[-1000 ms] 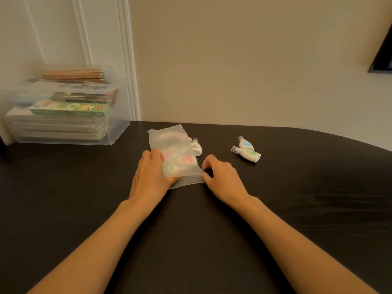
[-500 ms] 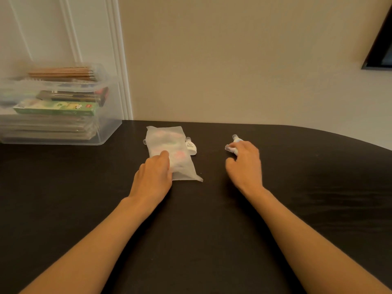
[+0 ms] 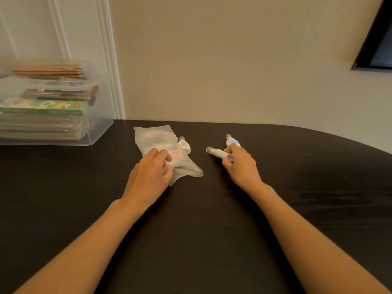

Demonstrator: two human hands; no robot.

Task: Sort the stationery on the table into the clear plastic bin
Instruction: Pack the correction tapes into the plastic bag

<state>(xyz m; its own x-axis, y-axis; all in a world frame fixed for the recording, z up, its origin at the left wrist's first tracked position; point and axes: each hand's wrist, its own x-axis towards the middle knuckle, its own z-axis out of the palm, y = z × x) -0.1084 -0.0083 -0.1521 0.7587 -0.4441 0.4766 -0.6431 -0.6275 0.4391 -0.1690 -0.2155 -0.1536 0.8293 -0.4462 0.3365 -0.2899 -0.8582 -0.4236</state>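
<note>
Head view: left hand (image 3: 148, 175) pinching bag (image 3: 158, 139) under curled fingers; right hand (image 3: 241, 166) fingers clamping tube (image 3: 218, 153), second tube (image 3: 232, 142) lying at fingertips, likely gathering both for bin (image 3: 99, 128).

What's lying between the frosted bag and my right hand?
In the head view, one small white clear-capped dispenser beside the frosted bag's right edge; then bare dark table up to the held dispenser in the right hand.

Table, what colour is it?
The table is black with a faint sheen. The head view, the only one, shows it best.
</note>
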